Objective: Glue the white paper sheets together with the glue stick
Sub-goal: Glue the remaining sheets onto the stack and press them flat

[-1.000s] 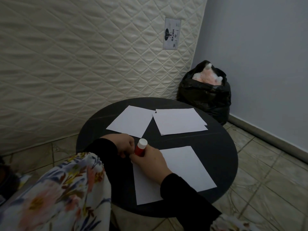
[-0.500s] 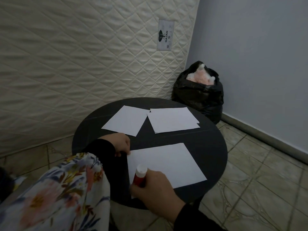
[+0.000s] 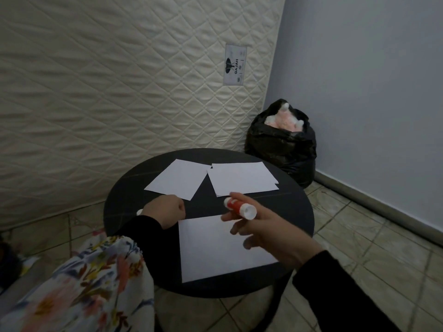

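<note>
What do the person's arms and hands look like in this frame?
Both hands are bare, no gloves or rings visible. The left hand and right hand emerge from long black sleeves reaching the wrists. A white floral-print fabric drapes over the left forearm; the image is slightly blurred.

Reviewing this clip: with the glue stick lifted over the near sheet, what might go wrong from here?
1. The near sheet reaches the table edge; a firm swipe might push it off, as the left hand sits only at its corner.
2. The right hand holds the glue stick loosely between its fingers, tilted in the air; it may slip.
3. The far sheets lie askew, so joining could come out misaligned.
</note>
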